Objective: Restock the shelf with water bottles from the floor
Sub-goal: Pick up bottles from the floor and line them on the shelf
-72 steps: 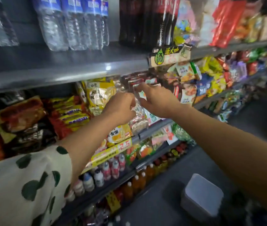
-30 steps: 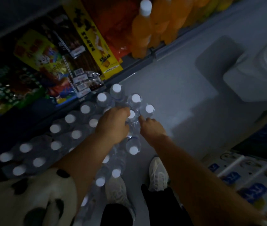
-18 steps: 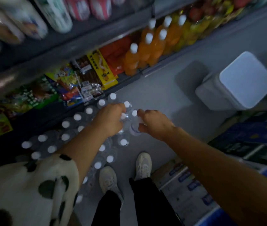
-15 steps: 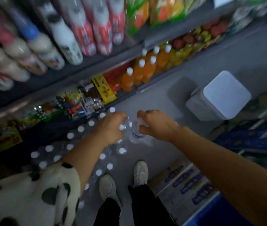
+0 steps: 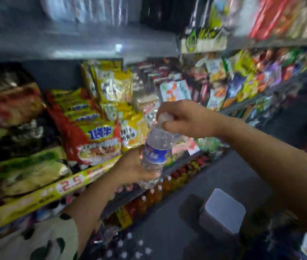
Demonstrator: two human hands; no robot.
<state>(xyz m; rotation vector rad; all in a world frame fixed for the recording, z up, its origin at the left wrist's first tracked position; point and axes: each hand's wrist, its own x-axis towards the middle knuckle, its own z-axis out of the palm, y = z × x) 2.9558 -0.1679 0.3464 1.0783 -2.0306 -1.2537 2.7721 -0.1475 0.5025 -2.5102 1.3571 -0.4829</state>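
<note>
Grey metal shelf above snack packets; dark floor.

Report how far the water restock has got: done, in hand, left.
Done: blurred water bottles on the top shelf already stand in a row. In hand: one water bottle, off the floor and in front of the snack shelves, with the left hand gripping its lower body and the right hand pinching its cap. Left: shelving this bottle, then the white-capped bottles on the floor.
</note>
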